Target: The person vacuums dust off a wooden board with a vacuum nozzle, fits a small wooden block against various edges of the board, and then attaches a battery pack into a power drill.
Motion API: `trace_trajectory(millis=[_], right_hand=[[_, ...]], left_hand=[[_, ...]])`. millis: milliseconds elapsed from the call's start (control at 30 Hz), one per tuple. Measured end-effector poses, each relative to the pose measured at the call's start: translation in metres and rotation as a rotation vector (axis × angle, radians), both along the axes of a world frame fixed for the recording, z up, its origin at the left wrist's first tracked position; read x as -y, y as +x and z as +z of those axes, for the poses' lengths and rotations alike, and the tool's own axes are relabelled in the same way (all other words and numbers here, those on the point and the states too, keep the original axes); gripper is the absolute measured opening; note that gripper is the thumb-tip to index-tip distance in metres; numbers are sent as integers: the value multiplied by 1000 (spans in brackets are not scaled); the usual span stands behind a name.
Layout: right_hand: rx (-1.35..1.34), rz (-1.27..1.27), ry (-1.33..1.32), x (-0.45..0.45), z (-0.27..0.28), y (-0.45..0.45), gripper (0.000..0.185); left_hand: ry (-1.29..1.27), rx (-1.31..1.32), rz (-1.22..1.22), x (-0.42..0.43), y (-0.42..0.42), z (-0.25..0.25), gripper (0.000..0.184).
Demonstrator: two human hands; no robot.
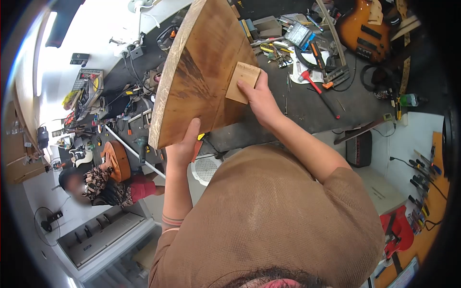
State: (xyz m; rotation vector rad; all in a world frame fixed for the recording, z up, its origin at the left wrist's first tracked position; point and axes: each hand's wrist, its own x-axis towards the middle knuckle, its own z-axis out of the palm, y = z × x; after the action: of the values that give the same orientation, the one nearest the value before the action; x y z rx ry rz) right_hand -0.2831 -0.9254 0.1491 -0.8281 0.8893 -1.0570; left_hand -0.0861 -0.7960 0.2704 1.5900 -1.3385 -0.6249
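The left hand [182, 146] clamps its fingers on the lower edge of a tilted wooden board [206, 62]; against its face, the right hand [263, 98] has its fingers clamped on a rectangular wood block [241, 85], left of a red-headed hammer [319, 93].

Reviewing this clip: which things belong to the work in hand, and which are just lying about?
In use, apparently:
- wooden board, in the left hand
- small tan piece, in the right hand

Lying about:
- red-headed hammer
- sunburst guitar
- plastic bottle
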Motion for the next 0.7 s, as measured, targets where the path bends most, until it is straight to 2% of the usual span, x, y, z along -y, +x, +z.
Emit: trace_trajectory(millis=[133,467,500,700], right_hand=[[-7,48,41,-7,16,-8,67],[34,29,71,-12,11,-26,58],[30,40,94,-12,13,-29,58],[60,56,140,-17,15,-36,59]], left_hand=[[35,-23,48,-4,-17,5,34],[-8,28,63,-12,-58,4,34],[56,-42,91,-13,-62,6,34],[-87,90,21,-10,-61,-5,38]])
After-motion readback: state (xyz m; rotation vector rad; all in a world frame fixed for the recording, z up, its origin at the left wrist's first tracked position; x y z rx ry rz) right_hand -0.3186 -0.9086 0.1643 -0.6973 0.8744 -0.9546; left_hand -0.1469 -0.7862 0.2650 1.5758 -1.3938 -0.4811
